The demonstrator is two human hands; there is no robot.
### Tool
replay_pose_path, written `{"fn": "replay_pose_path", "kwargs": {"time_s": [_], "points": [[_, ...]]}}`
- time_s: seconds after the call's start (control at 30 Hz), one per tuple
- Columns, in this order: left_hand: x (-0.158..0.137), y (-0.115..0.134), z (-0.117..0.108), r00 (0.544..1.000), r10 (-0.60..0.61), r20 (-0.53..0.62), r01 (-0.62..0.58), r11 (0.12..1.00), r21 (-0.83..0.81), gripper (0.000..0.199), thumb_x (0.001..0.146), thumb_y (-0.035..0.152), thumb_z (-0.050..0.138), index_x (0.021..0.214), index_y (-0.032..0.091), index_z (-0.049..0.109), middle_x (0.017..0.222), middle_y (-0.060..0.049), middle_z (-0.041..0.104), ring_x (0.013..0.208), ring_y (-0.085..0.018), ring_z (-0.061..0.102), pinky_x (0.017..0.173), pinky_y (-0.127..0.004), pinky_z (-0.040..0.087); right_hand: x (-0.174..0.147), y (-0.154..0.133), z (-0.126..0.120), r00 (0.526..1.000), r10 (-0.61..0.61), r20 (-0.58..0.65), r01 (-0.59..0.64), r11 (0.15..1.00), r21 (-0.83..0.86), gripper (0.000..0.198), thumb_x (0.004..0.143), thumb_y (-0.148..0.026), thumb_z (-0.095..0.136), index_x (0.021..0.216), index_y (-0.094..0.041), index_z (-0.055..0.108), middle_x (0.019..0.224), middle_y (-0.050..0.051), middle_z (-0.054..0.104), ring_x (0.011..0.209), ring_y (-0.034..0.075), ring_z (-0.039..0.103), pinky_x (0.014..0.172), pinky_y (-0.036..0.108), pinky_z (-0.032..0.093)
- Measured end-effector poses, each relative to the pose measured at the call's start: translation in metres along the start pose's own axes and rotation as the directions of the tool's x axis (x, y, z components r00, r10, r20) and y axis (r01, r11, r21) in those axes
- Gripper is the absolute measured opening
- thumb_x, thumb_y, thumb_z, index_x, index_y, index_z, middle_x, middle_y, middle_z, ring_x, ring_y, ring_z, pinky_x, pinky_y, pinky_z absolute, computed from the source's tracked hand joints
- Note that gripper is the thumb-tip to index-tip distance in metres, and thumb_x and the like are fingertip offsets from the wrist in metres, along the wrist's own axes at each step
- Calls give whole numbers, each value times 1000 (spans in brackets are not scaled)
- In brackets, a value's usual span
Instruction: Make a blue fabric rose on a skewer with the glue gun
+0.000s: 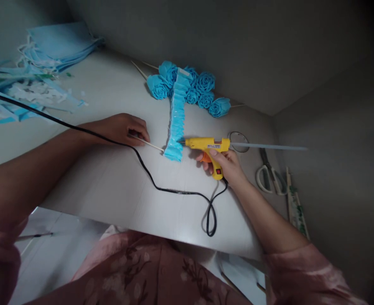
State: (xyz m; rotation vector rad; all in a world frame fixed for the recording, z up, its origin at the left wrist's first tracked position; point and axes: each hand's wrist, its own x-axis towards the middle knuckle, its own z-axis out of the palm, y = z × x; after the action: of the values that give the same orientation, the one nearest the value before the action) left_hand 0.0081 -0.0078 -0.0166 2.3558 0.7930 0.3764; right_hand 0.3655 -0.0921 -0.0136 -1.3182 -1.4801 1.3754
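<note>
My right hand [223, 163] is wrapped round the handle of a yellow hot glue gun [202, 144], a finger at its orange trigger. The gun's nozzle points left and meets the lower part of a pleated blue strip [177, 120], which lies lengthwise on the table. A long clear glue stick [269, 146] sticks out of the gun's back. In my left hand [126, 130] is a thin wooden stick [150, 144], pinched between the fingers; its tip touches the strip's lower left edge. The strip's far end rests over blue rolled flowers [191, 87] on sticks.
A black cord [174, 192] loops across the table [111, 182] and over my left forearm. Stacked blue face masks [61, 40] and cut scraps [31, 93] lie at the far left. On the right are a tape roll [238, 142] and scissors [268, 176], near the wall.
</note>
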Motion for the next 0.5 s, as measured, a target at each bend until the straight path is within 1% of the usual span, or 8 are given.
{"fn": "replay_pose_path", "kwargs": {"time_s": [0.07,0.27,0.5], "points": [[0,-1,0,1000,6,0,-6,1000,-4,33,92,44,62,94,16,80,92,-6,72,81,-15,63,75,-26,46,0,-1,0,1000,2,9,-2,1000,-6,60,77,-75,73,81,-15,78,61,4,67,49,11,56,41,22,43],[0,-1,0,1000,1,2,-1,1000,0,31,90,41,63,95,16,80,91,-6,73,81,-15,63,74,-25,46,2,7,-1,999,13,40,-11,998,-60,57,80,-72,72,85,-16,79,66,5,70,52,10,58,42,20,44],[0,-2,0,1000,2,-2,-2,1000,9,31,91,41,62,95,16,80,92,-6,72,81,-14,63,74,-24,46,2,7,-1,999,7,52,-4,998,-62,57,81,-72,72,84,-16,78,68,5,70,52,10,58,43,20,45]]}}
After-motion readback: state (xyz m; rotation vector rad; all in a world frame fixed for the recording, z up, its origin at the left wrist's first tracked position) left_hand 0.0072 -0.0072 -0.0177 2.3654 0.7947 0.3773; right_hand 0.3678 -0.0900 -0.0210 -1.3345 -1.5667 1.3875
